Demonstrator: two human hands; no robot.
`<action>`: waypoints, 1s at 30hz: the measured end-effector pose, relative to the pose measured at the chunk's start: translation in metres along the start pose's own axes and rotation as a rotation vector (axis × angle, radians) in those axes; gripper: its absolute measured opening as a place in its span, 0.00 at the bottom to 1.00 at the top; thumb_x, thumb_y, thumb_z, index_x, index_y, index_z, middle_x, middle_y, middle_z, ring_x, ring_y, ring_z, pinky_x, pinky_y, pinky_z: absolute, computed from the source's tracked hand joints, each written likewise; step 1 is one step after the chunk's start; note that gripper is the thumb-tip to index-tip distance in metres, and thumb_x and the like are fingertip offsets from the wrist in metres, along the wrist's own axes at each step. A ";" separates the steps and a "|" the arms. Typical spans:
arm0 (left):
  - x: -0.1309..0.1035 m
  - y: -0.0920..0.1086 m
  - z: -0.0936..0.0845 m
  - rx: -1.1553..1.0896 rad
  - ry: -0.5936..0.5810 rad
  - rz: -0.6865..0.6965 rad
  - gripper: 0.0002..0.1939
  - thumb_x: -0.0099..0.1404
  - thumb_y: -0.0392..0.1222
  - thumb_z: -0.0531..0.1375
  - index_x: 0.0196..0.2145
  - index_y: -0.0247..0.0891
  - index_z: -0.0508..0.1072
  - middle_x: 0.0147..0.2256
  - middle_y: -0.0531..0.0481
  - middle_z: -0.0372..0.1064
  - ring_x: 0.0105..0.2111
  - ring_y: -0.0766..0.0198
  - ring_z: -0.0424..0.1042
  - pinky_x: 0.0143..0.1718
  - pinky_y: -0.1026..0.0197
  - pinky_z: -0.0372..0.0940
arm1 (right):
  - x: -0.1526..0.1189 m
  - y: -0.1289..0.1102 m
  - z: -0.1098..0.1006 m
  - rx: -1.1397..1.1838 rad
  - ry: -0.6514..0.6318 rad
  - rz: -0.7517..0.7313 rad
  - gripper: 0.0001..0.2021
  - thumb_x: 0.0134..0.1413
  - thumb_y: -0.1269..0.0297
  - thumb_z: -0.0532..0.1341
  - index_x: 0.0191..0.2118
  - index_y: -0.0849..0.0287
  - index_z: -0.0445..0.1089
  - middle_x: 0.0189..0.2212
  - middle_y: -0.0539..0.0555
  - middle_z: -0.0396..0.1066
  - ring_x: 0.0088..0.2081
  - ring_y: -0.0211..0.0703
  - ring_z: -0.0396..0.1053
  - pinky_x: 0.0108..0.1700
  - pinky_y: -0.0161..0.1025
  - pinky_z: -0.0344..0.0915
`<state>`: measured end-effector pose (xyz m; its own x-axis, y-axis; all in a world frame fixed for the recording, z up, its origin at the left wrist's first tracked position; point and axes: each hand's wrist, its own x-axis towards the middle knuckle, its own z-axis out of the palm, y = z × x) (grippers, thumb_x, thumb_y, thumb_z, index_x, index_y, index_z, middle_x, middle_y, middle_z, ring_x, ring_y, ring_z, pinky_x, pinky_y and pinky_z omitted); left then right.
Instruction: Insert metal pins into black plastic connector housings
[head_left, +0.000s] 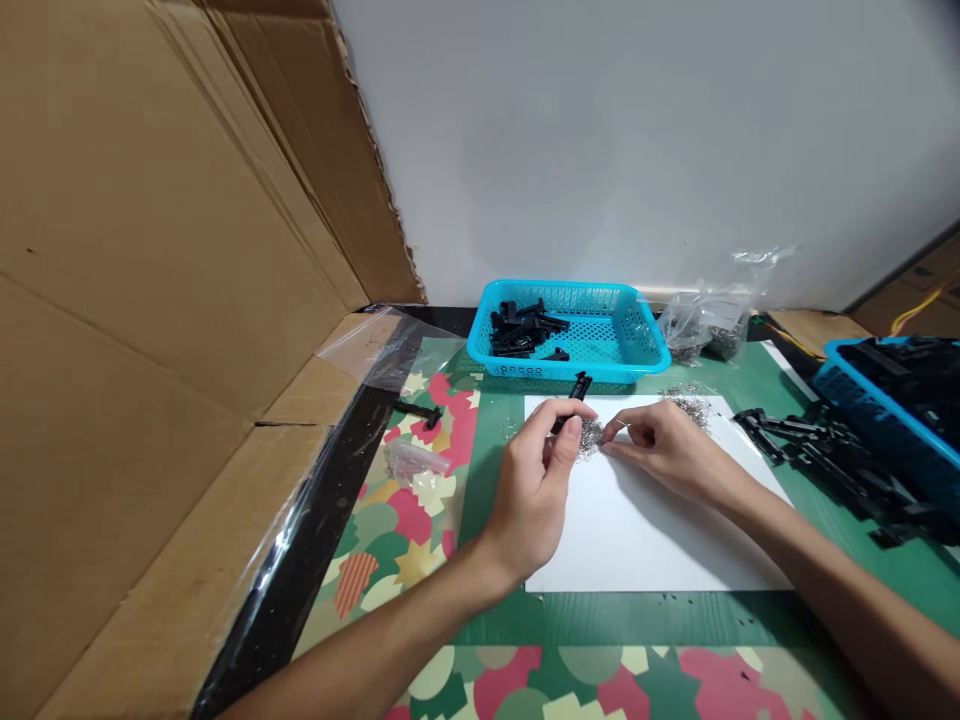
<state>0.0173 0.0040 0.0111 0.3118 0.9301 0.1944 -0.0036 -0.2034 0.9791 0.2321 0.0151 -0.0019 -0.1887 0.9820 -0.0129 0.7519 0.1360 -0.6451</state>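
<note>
My left hand [541, 475] is closed around a slim black plastic part [581, 387], whose upper end sticks out above the fingers. To its right, my right hand [660, 445] has thumb and index finger brought together at a pile of small silvery metal pieces [589, 438]. What lies between those fingertips, if anything, is too small to make out. Both hands are over a white sheet [645, 540]. A second heap of silvery pieces [688, 403] lies behind my right hand.
A blue basket [570, 372] with several black parts [521, 328] stands at the back. On the right are loose black parts [832, 460] and another filled blue basket [847, 375]. Clear bags [705, 325] stand behind. Cardboard [150, 300] walls the left; a black part [420, 411] lies nearby.
</note>
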 end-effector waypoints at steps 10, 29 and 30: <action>0.001 -0.003 0.000 0.012 -0.040 -0.042 0.14 0.80 0.52 0.55 0.49 0.42 0.75 0.30 0.56 0.62 0.24 0.68 0.51 0.25 0.62 0.47 | -0.012 -0.011 -0.007 -0.113 -0.074 0.040 0.11 0.69 0.60 0.57 0.40 0.55 0.76 0.32 0.53 0.78 0.30 0.44 0.68 0.34 0.38 0.54; 0.005 0.002 -0.003 0.167 -0.034 0.055 0.12 0.78 0.46 0.58 0.46 0.41 0.82 0.39 0.51 0.72 0.33 0.66 0.66 0.33 0.62 0.58 | -0.018 0.003 -0.016 0.195 -0.069 0.026 0.13 0.66 0.53 0.63 0.40 0.58 0.76 0.20 0.43 0.53 0.24 0.37 0.49 0.28 0.38 0.44; 0.005 0.002 -0.003 0.164 -0.033 0.056 0.12 0.78 0.46 0.58 0.46 0.41 0.82 0.39 0.51 0.72 0.33 0.66 0.66 0.33 0.61 0.58 | -0.017 0.004 -0.014 0.132 -0.056 0.023 0.12 0.65 0.54 0.64 0.39 0.58 0.77 0.20 0.44 0.54 0.24 0.37 0.50 0.28 0.38 0.44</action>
<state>0.0159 0.0086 0.0144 0.3462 0.9059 0.2440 0.1326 -0.3047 0.9432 0.2473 0.0007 0.0060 -0.2106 0.9751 -0.0691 0.6677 0.0919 -0.7387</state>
